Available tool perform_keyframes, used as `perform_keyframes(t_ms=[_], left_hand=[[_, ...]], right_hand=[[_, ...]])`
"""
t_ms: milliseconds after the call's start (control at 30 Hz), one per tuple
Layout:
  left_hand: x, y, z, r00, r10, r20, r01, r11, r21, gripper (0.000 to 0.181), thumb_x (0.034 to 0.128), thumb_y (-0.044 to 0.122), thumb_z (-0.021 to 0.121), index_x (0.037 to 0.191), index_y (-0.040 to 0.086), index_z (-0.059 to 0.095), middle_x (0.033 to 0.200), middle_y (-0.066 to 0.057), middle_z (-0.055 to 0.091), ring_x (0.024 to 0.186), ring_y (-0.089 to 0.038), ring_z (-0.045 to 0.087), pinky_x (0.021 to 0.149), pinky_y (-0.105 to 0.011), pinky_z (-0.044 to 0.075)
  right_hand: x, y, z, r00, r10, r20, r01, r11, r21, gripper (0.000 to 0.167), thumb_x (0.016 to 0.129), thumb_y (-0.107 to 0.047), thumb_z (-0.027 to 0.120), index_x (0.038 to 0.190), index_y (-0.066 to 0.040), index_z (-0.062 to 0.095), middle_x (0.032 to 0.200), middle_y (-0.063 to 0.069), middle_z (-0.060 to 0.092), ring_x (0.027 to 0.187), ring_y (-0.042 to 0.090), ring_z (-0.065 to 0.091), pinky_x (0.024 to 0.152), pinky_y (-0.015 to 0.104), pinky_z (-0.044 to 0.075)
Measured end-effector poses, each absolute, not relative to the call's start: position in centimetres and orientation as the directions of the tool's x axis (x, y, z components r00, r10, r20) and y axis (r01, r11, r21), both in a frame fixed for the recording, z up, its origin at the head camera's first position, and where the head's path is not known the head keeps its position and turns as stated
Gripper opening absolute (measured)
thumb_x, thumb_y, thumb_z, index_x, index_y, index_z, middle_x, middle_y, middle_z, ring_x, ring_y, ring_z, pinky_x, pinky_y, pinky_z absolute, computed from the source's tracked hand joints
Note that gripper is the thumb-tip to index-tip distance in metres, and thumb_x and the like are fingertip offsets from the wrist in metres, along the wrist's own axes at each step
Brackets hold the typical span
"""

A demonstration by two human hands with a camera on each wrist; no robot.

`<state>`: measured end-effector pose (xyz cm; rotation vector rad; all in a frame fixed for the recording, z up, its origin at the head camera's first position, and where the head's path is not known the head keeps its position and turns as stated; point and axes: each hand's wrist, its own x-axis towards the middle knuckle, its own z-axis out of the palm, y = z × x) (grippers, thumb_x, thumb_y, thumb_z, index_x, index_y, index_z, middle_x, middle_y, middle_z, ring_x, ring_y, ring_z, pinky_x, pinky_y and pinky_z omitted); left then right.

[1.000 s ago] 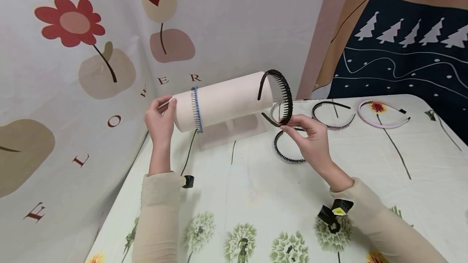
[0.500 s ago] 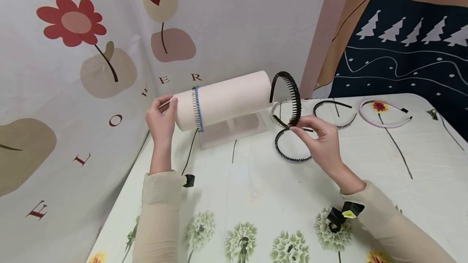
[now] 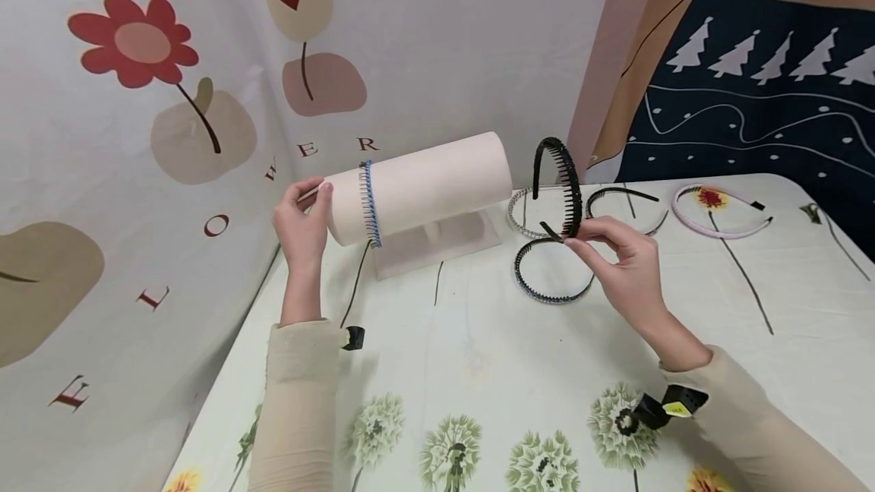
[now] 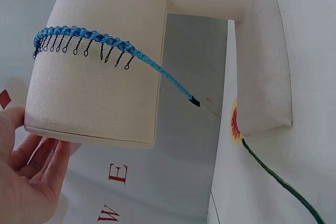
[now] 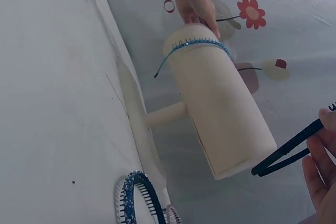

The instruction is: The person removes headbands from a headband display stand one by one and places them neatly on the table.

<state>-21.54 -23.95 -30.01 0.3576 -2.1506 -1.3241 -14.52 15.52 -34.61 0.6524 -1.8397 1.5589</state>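
My left hand (image 3: 299, 222) holds the left end of a cream cylindrical headband stand (image 3: 437, 181), thumb and fingers at its rim. Round the stand near that hand sits a blue braided headband (image 3: 369, 203) with dark looped teeth; one dark-tipped end sticks out below in the left wrist view (image 4: 173, 80). Off the stand's right end, my right hand (image 3: 622, 264) pinches a black toothed headband (image 3: 573, 184) near one end, upright in the air and apart from the stand. In the right wrist view only part of this hand (image 5: 323, 156) shows.
Under the raised hand lies a dark beaded headband (image 3: 554, 298) on the flower-print tablecloth (image 3: 472, 355). A silvery headband (image 3: 514, 215), another dark one (image 3: 622, 192) and a pink one (image 3: 721, 235) lie farther back. The stand's flat base (image 3: 444, 249) rests near the printed curtain (image 3: 437, 44).
My right hand has moved right with the black headband, from round the stand's right end to clear of it. The left hand, stand and blue headband stay in place.
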Motion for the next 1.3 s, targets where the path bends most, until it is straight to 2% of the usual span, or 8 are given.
perform_keyframes(t_ms=[633,1000,1300], left_hand=[[-21.8,-23.8,-30.2,-0.798,-0.494,0.345,0.092,0.466,0.880,0.035,0.0960,0.032,0.065,0.120,0.007,0.069,0.128,-0.008,0.068,0.117,-0.021,0.067,0.103,-0.039,0.053],[-21.7,-24.0,-30.2,-0.793,-0.499,0.349,0.089,0.473,0.877,0.034,0.0960,0.030,0.066,0.120,0.007,0.069,0.128,-0.009,0.068,0.117,-0.022,0.067,0.104,-0.040,0.053],[-21.6,-24.1,-30.0,-0.793,-0.504,0.341,0.083,0.466,0.881,0.034,0.0958,0.031,0.066,0.120,0.007,0.069,0.128,-0.009,0.069,0.117,-0.022,0.067,0.104,-0.039,0.052]], right_hand=[[-13.6,18.8,-34.9,-0.709,0.053,0.703,-0.648,0.343,-0.680,0.023,0.075,0.021,0.072,0.096,0.011,0.073,0.093,-0.025,0.067,0.087,-0.009,0.065,0.084,0.008,0.052],[-13.8,20.0,-35.4,-0.713,0.072,0.697,-0.635,0.356,-0.686,0.026,0.072,0.025,0.072,0.095,0.013,0.073,0.092,-0.024,0.069,0.085,-0.009,0.065,0.082,0.005,0.049],[-13.5,21.1,-35.1,-0.718,0.052,0.694,-0.601,0.457,-0.656,0.026,0.075,0.019,0.074,0.098,0.007,0.075,0.093,-0.033,0.065,0.086,-0.013,0.062,0.079,0.003,0.048]])
